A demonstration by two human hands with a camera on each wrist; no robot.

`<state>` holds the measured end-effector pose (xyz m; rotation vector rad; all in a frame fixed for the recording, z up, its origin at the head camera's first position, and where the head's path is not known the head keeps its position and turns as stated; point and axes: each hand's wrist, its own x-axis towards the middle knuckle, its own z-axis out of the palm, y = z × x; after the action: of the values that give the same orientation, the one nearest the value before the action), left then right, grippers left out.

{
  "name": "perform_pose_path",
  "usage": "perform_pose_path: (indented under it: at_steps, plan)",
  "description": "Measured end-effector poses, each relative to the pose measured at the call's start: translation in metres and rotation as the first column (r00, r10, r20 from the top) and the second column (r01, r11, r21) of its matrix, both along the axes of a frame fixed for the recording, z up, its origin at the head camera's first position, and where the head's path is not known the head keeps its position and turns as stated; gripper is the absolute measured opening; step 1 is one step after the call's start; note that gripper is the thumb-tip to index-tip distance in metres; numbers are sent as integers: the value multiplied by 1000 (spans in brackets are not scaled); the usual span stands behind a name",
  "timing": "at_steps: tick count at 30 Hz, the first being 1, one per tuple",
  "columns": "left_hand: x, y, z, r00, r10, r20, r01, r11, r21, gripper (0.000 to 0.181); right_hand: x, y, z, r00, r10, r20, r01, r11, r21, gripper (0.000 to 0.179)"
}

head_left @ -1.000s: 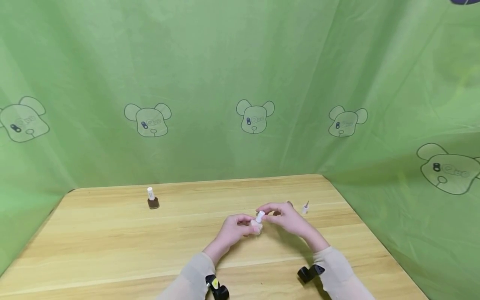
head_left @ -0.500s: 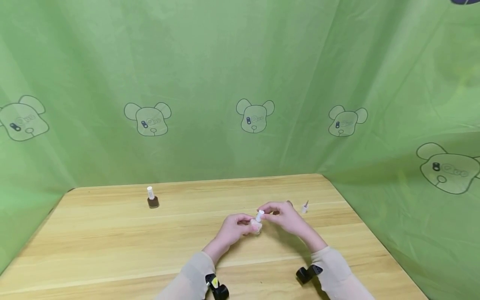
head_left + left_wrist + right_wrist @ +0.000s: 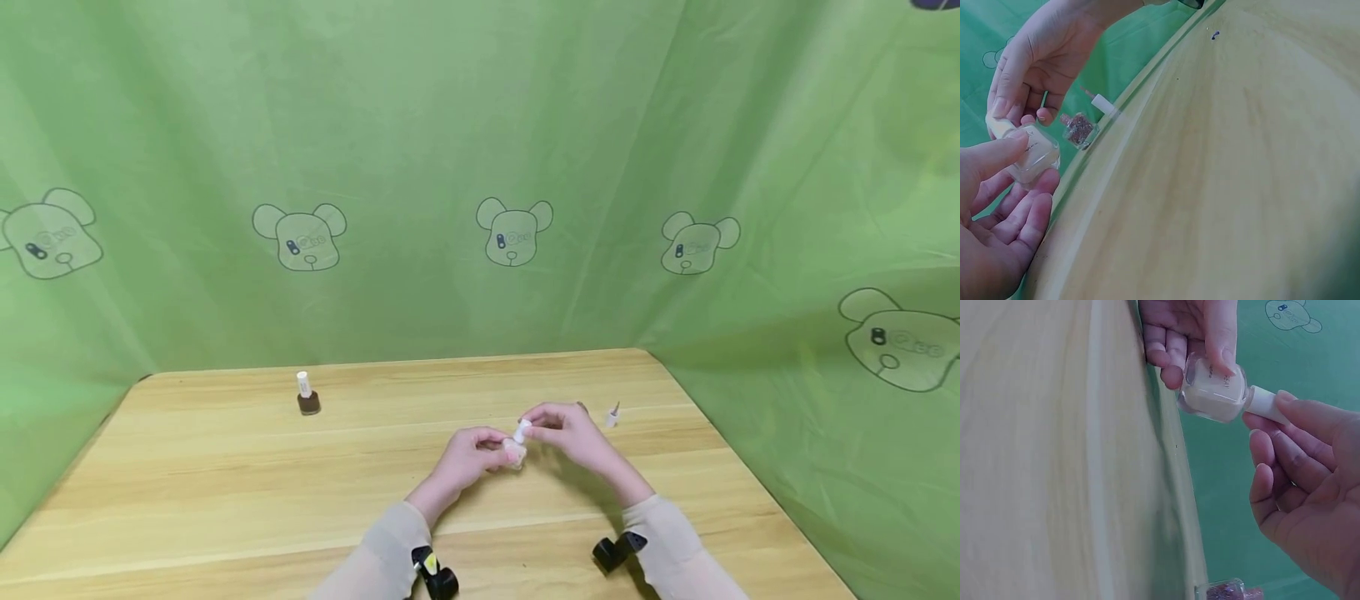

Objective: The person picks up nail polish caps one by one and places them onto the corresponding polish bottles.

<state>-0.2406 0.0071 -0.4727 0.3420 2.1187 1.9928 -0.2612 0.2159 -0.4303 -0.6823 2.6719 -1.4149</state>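
A clear nail polish bottle [image 3: 1215, 390] with pale polish is held between the thumb and fingers of my left hand [image 3: 462, 460], tilted, above the table. Its white cap [image 3: 1266, 405] sits on the bottle's neck, pinched by the thumb and fingers of my right hand [image 3: 566, 432]. Beyond my right hand, in the left wrist view, stands a capless glitter nail polish bottle [image 3: 1080, 130]. Next to it a white cap [image 3: 1104, 104] stands with its brush pointing up. The head view has most of the glitter bottle hidden behind my right hand.
A dark nail polish bottle [image 3: 308, 403] with a white cap stands upright at the back left of the wooden table [image 3: 225, 492]. Green curtains [image 3: 420, 125] with bear-head prints hang behind the table and at both sides.
Both hands stay at the pale bottle and its cap, with only slight finger movement on the cap. The head view has shifted a little. Nothing on the table has moved.
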Motion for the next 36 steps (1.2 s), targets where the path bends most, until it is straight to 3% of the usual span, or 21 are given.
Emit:
perform_pose_path:
  at_steps: [8, 18, 23, 28, 32, 36]
  plan:
    - [-4, 1, -1, 1000, 3, -3, -3, 1000, -16, 29, 2, -5, 2, 994, -49, -94, 57, 994, 88, 17]
    - [-4, 2, -3, 1000, 4, -21, -4, 1000, -18, 30, 6, -10, 5, 987, -76, -139, 94, 988, 121, 14]
    - [-2, 2, -3, 1000, 18, -9, -18, 1000, -15, 31, 3, -7, 3, 995, -77, -64, 82, 993, 81, 27]
    - [-1, 2, -3, 1000, 27, -2, -27, 1000, 3, 31, 0, 0, 0, 998, 45, 54, -44, 999, -20, 43]
    - [0, 2, -2, 1000, 30, -1, -30, 999, 16, 30, -2, 4, 0, 989, 116, 95, -110, 992, -62, 44]
    - [0, 2, -2, 999, 32, 5, -32, 999, 11, 31, -1, 4, 1, 986, 126, 108, -119, 990, -68, 41]
